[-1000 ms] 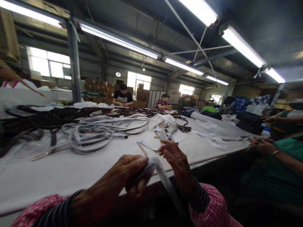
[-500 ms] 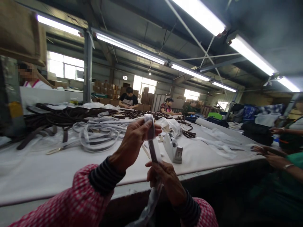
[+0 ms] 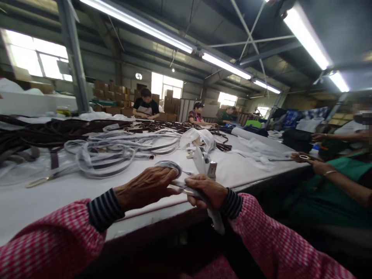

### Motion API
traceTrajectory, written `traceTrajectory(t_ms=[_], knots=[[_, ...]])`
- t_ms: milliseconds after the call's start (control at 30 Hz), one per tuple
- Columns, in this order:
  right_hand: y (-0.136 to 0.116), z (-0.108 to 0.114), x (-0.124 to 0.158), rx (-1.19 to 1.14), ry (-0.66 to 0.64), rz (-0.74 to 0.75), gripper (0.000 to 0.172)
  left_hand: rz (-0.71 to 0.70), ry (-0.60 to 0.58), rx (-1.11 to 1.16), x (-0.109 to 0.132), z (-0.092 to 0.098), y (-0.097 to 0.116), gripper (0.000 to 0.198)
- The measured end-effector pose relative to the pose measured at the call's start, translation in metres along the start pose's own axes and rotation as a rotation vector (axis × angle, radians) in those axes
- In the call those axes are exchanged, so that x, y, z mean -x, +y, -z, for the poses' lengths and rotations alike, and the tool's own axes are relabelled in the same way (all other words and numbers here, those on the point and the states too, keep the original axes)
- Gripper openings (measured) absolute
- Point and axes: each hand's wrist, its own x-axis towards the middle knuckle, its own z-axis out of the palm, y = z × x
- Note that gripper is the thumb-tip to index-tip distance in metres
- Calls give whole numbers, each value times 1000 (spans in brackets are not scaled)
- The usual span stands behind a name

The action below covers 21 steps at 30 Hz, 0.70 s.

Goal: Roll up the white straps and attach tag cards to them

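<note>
A dark belt in a thin, pale see-through wrap is rolled at one end into a small coil (image 3: 170, 164) at the table's front edge. My left hand (image 3: 149, 186) holds this coil, fingers closed over its near side. With thumb and fingers, my right hand (image 3: 207, 188) pinches the stretch of belt beside the coil. From there the belt's free end (image 3: 215, 219) hangs down past the table edge. Just behind my right hand stands a grey tape dispenser (image 3: 203, 162). Part of the coil is hidden by my left fingers.
Wrapped belts (image 3: 101, 155) lie in loops at left, before a heap of dark belts (image 3: 66, 131). A gold buckle (image 3: 40, 181) lies near the front left. At right, a co-worker in green (image 3: 340, 174) holds a belt. Several people sit across the table (image 3: 154, 213).
Both hands have come down closer to the table and now sit side by side. The belt's upper end, upright before, is now a coil under my left hand. The view has swung right.
</note>
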Motion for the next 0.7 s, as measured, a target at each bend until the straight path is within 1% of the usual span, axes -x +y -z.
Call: traceTrajectory(t_ms=[67, 133, 200, 300, 333, 367, 400, 433, 467, 500, 567, 633, 700], knots=[[-2, 8, 2, 138, 2, -48, 47, 24, -114, 64, 7, -1, 8, 20], [-5, 13, 7, 324, 47, -27, 48, 129, -201, 176, 15, 0, 16, 24], [-10, 14, 16, 525, 136, 75, 45, 317, -272, 406, 22, 4, 23, 31], [-17, 8, 34, 830, 312, 314, 39, 650, -345, 932, 30, 13, 33, 38], [-17, 3, 39, 928, 347, 387, 40, 750, -362, 1095, 31, 15, 38, 38], [-15, -4, 43, 1021, 363, 447, 45, 832, -362, 1231, 31, 18, 43, 37], [-11, -13, 46, 1096, 359, 494, 51, 888, -346, 1339, 29, 21, 49, 35], [-5, -22, 47, 1144, 360, 536, 53, 916, -322, 1430, 27, 24, 56, 34], [2, -32, 47, 1163, 373, 573, 52, 911, -293, 1521, 23, 26, 63, 34], [9, -41, 44, 1151, 401, 612, 45, 882, -254, 1607, 20, 29, 69, 35], [22, -56, 36, 1047, 470, 683, 29, 816, -163, 1722, 14, 34, 80, 35], [27, -62, 28, 960, 519, 741, 27, 800, -84, 1769, 13, 37, 86, 35], [22, -59, 21, 1007, 507, 798, 28, 828, -56, 1773, 17, 37, 87, 35]])
